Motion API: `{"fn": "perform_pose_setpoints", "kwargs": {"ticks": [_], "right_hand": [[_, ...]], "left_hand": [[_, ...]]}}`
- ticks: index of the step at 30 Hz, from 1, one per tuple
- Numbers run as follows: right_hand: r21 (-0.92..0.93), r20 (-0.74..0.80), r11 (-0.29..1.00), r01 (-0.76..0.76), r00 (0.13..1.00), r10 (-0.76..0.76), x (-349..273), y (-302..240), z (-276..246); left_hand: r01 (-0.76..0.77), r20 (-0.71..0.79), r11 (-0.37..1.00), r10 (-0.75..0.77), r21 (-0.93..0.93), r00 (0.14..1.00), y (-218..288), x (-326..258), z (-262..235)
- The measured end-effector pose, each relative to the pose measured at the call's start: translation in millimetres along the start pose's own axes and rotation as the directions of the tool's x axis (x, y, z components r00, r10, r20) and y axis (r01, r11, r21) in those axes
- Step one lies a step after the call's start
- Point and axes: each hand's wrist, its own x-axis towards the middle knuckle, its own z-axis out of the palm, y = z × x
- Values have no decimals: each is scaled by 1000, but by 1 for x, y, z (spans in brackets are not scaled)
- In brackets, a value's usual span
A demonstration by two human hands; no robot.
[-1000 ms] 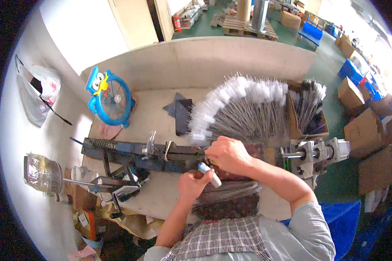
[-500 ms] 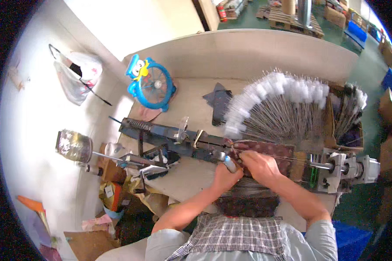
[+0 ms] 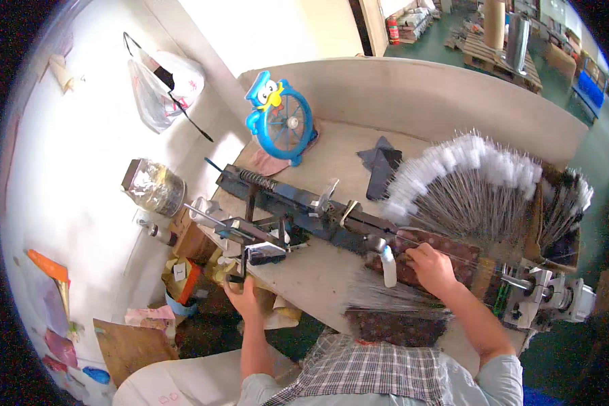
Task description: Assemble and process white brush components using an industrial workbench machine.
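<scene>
My left hand (image 3: 241, 296) is at the lower left, its fingers closed around the black knob of a crank handle (image 3: 242, 267) on the bench machine (image 3: 298, 206). My right hand (image 3: 432, 269) rests over a dark red patterned pad (image 3: 453, 245), thumb and fingertips pinched together beside the machine's bar. What sits in that pinch is too small to make out. Just left of those fingertips stands a white grip with a bluish end (image 3: 389, 267), untouched. A bundle of thin wires (image 3: 386, 294) lies below it, near my apron.
White-tufted wire brushes (image 3: 467, 169) fan out behind the pad, beside a box of darker brushes (image 3: 565, 216). A motor-like unit (image 3: 551, 294) sits at the right end. A blue toy-shaped fan (image 3: 284, 125) and a dark phone-like slab (image 3: 384, 172) lie farther back.
My left hand has let go of the white grip and moved left and down to the crank handle. The right hand stays at the pad. The whole view has shifted and tilted.
</scene>
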Motion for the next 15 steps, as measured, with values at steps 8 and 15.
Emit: {"fn": "perform_pose_setpoints", "kwargs": {"ticks": [8,15], "right_hand": [[-10,-40,997,-74,996,74,0,3,7],[7,-42,999,-47,998,47,4,-3,-1]], "left_hand": [[804,537,570,-631,-169,560,34,-62,62],[968,751,248,-634,-28,184,66,-35,121]]}}
